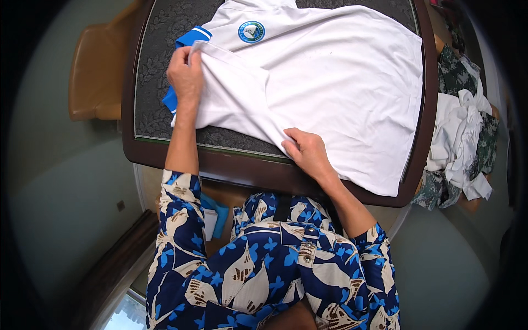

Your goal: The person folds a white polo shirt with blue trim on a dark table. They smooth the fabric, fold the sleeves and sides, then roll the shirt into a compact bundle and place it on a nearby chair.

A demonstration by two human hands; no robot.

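Observation:
A white shirt with blue, white-striped trim and a round blue-green badge lies across a dark patterned table mat. My left hand grips a fold of the white cloth beside the blue trim, at the shirt's left part. My right hand pinches the shirt's near edge by the front of the table, thumb and fingers closed on the cloth. Between both hands the fabric runs in long diagonal creases. Part of the blue trim is hidden behind my left hand and wrist.
The dark wooden table rim curves close in front of me. A tan chair stands at the left. Crumpled white clothes lie over camouflage-patterned cloth at the right. Folded blue and white cloth is below the table edge.

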